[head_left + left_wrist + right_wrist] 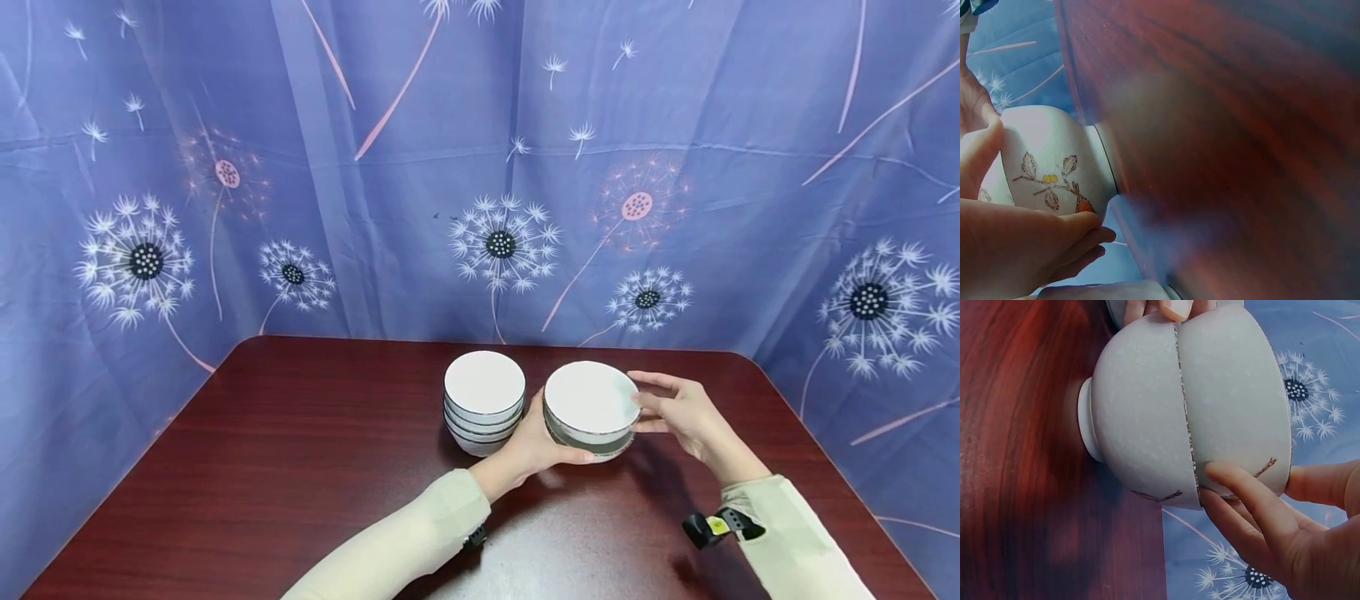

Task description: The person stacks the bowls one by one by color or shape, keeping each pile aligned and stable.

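Note:
Two white bowls are nested right of centre in the head view. My left hand (536, 442) grips the lower bowl (615, 452) round its side. Brown leaf sprigs and a bit of orange decorate its outside (1047, 172) in the left wrist view. The upper bowl (592, 397) sits inside with its wall rising well above the lower rim. My right hand (686, 412) holds this upper bowl from the right, thumb at its rim and fingers along its outer wall (1235, 394). The lower bowl's foot (1086, 419) is close over the table.
Just left of my left hand stands a stack of several white bowls (483, 396) with dark rims. The dark red wooden table (315, 433) ends at a blue curtain (405, 250) printed with dandelions. A strap device (720, 527) is on my right wrist.

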{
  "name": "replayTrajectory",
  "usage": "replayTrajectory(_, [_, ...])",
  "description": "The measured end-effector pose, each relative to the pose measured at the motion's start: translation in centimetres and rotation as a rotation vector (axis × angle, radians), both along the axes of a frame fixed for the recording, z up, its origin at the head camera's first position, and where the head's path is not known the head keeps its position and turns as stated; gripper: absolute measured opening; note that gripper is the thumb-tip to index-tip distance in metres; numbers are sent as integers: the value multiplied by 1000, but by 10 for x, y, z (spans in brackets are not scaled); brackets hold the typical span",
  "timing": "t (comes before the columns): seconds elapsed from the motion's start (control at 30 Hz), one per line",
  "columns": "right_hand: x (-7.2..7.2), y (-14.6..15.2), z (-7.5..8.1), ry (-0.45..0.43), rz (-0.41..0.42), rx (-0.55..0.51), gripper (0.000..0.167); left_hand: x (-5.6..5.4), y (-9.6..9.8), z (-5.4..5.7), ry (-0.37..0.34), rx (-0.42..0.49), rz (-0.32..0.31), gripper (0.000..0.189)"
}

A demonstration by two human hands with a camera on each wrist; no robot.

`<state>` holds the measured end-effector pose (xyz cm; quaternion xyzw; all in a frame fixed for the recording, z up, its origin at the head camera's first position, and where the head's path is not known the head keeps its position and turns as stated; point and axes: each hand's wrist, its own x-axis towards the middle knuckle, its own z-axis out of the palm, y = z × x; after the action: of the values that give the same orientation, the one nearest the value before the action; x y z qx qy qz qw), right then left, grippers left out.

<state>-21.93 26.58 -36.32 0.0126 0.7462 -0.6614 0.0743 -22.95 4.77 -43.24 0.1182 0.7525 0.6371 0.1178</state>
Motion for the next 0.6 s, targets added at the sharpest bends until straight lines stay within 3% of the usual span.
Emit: replayTrajectory(0.6, [2, -7, -2, 12, -24, 71, 53, 1, 2, -1, 27, 15, 30, 115])
